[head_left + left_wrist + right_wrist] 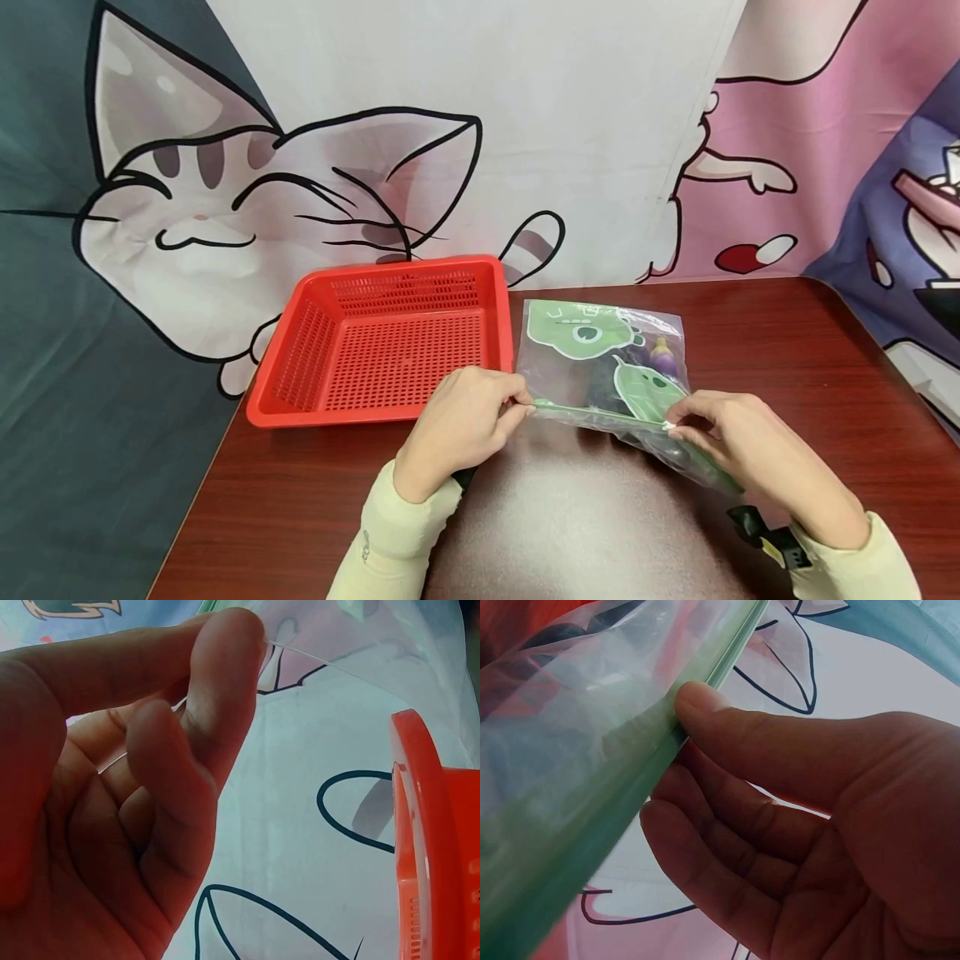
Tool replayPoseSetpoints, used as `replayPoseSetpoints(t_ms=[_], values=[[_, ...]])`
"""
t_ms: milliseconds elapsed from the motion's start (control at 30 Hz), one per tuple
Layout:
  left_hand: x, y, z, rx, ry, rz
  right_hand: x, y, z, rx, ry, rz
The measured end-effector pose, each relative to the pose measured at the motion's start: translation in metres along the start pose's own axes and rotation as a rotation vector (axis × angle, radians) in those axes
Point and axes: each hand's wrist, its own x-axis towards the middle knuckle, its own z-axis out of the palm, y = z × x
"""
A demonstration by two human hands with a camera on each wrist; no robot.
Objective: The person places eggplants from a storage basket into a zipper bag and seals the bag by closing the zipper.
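Observation:
A clear zip bag (562, 375) with green cartoon prints lies on the table, its green zip edge toward me. Inside it shows a small purple and yellow item (662, 358); other dark contents are blurred by the plastic. My left hand (468, 417) pinches the left end of the zip edge between thumb and forefinger. My right hand (738, 437) pinches the zip farther right, where a small white piece (667, 426) shows at the fingertips. In the right wrist view, the thumb lies on the green zip strip (641, 769), with fingers curled behind it.
A red plastic basket (378, 419) with perforated walls stands left of the bag, close to my left hand, with nothing seen in it. The brown wooden table (262, 500) meets a cartoon-printed cloth (615, 167) at the back.

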Motion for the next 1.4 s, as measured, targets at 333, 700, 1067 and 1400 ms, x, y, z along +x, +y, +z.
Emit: replayPoseSetpoints(t_ms=[333, 700, 1067, 1400], values=[[0.0, 0.0, 0.0, 0.003, 0.006, 0.008, -0.003, 0.003, -0.001, 0.0, -0.001, 0.012], [-0.001, 0.001, 0.001, 0.003, 0.009, 0.008, -0.008, 0.003, -0.001, -0.02, -0.009, 0.005], [0.0, 0.0, 0.002, 0.014, 0.01, 0.017, -0.012, 0.009, 0.001, -0.037, -0.01, 0.018], [0.0, 0.001, 0.001, 0.013, -0.007, 0.011, -0.015, 0.01, -0.002, -0.037, -0.013, 0.02]])
